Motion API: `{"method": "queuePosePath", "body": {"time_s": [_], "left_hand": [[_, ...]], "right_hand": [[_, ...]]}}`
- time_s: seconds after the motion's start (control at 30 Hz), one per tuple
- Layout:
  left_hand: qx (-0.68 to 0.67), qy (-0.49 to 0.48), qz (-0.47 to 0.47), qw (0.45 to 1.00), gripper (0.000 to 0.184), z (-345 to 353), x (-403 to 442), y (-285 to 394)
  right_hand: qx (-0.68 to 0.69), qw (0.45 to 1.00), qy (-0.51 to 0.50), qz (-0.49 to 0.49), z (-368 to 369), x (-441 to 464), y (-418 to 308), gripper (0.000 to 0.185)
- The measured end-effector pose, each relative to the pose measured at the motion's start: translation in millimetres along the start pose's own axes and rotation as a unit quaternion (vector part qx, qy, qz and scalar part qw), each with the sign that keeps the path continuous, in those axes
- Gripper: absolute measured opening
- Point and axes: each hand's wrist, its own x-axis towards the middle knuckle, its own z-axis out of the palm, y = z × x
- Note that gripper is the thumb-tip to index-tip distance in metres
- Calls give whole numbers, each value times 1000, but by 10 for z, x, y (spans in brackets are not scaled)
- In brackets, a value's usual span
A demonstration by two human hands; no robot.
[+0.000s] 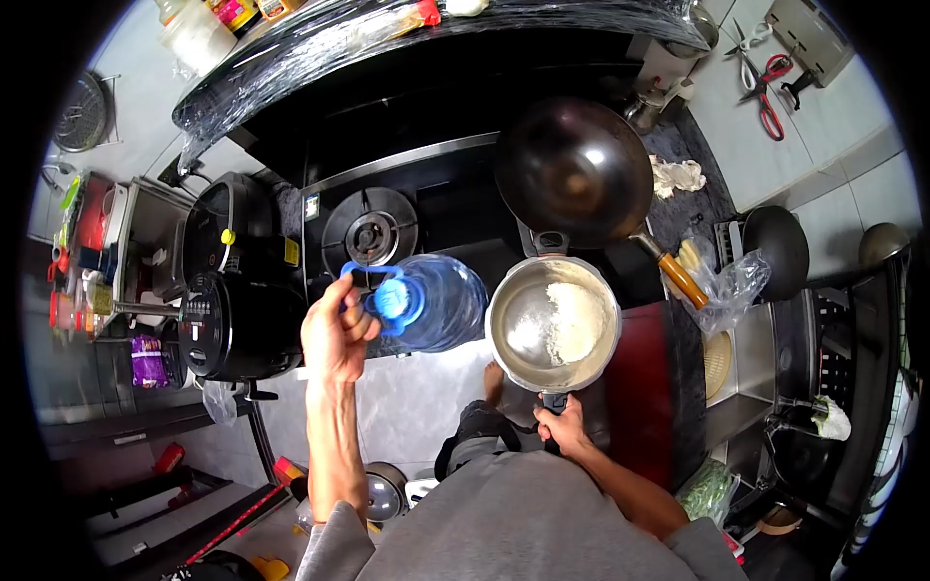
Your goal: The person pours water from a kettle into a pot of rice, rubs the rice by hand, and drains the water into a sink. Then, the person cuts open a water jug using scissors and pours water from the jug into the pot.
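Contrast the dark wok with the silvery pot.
The wok is dark and wide; the pot is silvery and smaller. The wok has a wooden grip; the pot's handle, in the right hand, is black. The wok looks empty; the pot holds white grains. Both are round and uncovered.

The left grip (336,334) holds a blue jug (444,302), the right grip (564,426) a metal pot (520,324) of white grains (578,324)

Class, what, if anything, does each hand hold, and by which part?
Left hand holds a blue bottle by its loop; right hand, a pot by its black handle.
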Motion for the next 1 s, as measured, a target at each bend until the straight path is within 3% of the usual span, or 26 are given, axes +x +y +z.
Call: {"method": "queuePosePath", "body": {"time_s": [0.4, 0.73, 0.9, 1.0], "left_hand": [[36, 28, 56, 997, 31, -540, -1, 230], [-94, 45, 46, 994, 33, -897, 106, 241], [-2, 79, 76, 994, 29, -1189, 127, 48], [187, 168, 150, 956, 28, -1346, 242, -214]], "right_hand": [[-63, 996, -66, -5, 584, 186, -2, 31], [-82, 994, -59, -27, 1029, 700, -248, 22], [-87, 990, -103, -29, 1190, 795, -228, 22], [-124, 980, -158, -15, 1087, 806, -280, 22]]}}
